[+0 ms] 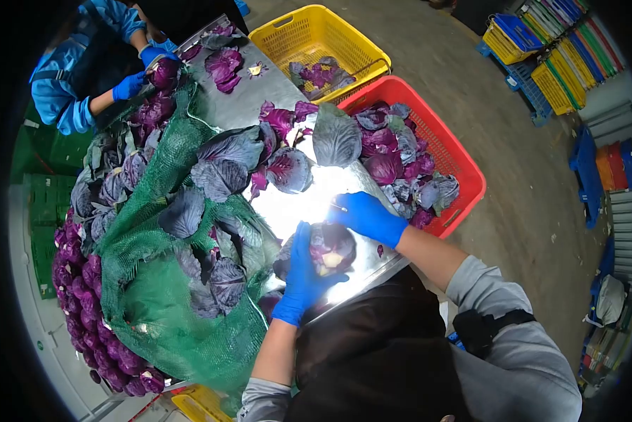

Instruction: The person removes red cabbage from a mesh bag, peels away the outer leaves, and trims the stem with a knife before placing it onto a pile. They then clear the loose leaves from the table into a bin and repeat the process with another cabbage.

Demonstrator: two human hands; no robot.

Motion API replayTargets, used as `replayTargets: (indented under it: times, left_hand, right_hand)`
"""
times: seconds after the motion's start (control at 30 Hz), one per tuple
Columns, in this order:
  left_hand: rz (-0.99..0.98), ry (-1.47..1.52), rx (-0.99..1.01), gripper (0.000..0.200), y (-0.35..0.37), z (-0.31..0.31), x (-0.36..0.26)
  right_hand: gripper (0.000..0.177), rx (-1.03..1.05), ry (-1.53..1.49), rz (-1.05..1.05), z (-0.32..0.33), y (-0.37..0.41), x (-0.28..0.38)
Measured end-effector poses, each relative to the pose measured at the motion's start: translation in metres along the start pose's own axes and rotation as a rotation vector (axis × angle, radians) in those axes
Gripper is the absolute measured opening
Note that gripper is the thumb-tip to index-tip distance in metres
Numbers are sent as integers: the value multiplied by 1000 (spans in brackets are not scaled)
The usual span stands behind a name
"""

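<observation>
The work in hand looks like trimming a head of red cabbage [333, 246]. It sits at the near edge of the steel tabletop [259, 91], right in front of the person, with its pale cut stem turned up. The left hand [303, 271], in a blue glove, is wrapped around the head's left side and grips it firmly. The right hand [365, 214], also gloved, hovers just above and to the right. It is closed on something slim that may be a small knife [338, 207], though glare off the tabletop makes that hard to confirm.

Judging from this, a further cut or peel would call for the left hand to keep the head steady and turn the stem toward the right hand. The thumb would need to stay out of the blade's way.

A red basket [463, 169] stands just beyond the right hand, against the tabletop's edge, and is well filled with loose purple outer leaves. A yellow basket [309, 28] behind it holds only a few leaves. On the left, a green net sack [161, 309] lies open across the tabletop with leaves scattered over it, and whole cabbage heads [77, 295] lie along its far side. At the far end, a co-worker's gloved hand [129, 86] is near another cabbage.
</observation>
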State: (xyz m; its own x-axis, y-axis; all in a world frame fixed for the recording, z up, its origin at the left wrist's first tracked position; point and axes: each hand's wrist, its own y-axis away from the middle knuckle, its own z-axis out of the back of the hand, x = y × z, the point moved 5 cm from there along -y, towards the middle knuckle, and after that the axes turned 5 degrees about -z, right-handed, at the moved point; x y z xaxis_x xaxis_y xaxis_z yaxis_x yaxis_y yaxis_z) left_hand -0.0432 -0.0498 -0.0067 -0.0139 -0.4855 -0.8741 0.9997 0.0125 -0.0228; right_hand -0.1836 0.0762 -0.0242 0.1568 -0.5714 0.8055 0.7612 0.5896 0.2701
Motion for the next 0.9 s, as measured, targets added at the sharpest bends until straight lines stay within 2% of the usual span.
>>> replayTargets:
  times: [0.03,0.07,0.13,0.17,0.23,0.3,0.33,0.4,0.43,0.47,0.5,0.53,0.6,0.67,0.7,0.73,0.8,0.83,0.87,0.9]
  left_hand:
    - [0,92,20,122,2,5,3]
    - [2,181,37,121,4,9,5]
    - [-20,171,51,119,9,16,4]
    - [-38,130,84,117,9,18,-2]
    - [-62,98,112,116,4,16,-4]
    - [-53,159,108,111,-2,12,1]
    - [-58,159,110,111,-5,10,-10]
    - [106,328,-27,105,-9,8,-32]
    - [-22,88,-136,98,-3,5,-30]
    - [-24,83,-131,98,2,-4,-26]
    - [33,-138,-218,96,6,-7,-27]
    - [87,-358,-305,95,10,-5,-27]
    - [47,-401,-289,98,13,-3,-17]
    - [231,124,-267,102,17,-5,5]
    - [221,140,-323,97,23,-8,21]
    - [223,140,-321,97,22,-5,18]
    - [271,386,-302,94,17,-4,14]
    - [237,371,-315,93,16,-4,18]
    - [234,363,-313,93,18,-1,21]
    - [272,488,-302,91,16,5,14]
  right_hand:
    - [21,-169,-96,67,-1,1,-2]
    - [21,-162,-96,75,0,-9,-11]
    - [32,-280,317,-102,15,-19,-34]
    - [32,-280,316,-100,20,-16,-37]
    - [55,-414,437,-86,53,1,-12]
    - [75,-313,279,257,42,26,42]
    - [71,-111,210,108,26,37,50]
    - [55,-75,44,311,3,48,52]
    - [55,-82,37,305,-3,47,46]
    - [44,-110,176,292,-8,42,39]
    - [35,-137,316,276,-8,39,39]
    - [35,-142,312,274,-3,37,37]
    - [27,-210,-357,34,29,33,15]
    - [27,-276,166,-309,58,27,-32]
    - [35,-242,291,-357,60,31,-38]
    - [35,-240,290,-359,50,35,-33]
    - [43,-78,145,-136,10,42,-7]
    - [43,-81,142,-134,0,44,-1]
    - [41,-95,-54,27,-10,47,12]
    - [40,-108,-251,188,-13,49,21]
